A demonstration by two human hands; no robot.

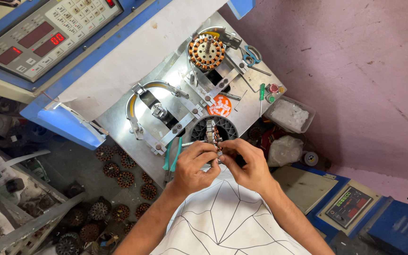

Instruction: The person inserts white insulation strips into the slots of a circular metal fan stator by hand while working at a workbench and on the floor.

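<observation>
Presently my left hand [192,167] and right hand [247,165] both pinch a copper-wound round stator core [213,137] held edge-up, just below the grey metal winding-machine plate [119,120].

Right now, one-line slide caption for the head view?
Both hands, left and right, hold a round copper-wound stator on edge over the grey metal winding-machine plate, beside green-handled pliers.

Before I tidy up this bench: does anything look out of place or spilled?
Yes: wound stators lie scattered on the floor left of the metal bench, not stacked. On the bench, scissors and screwdriver lie loose.
</observation>
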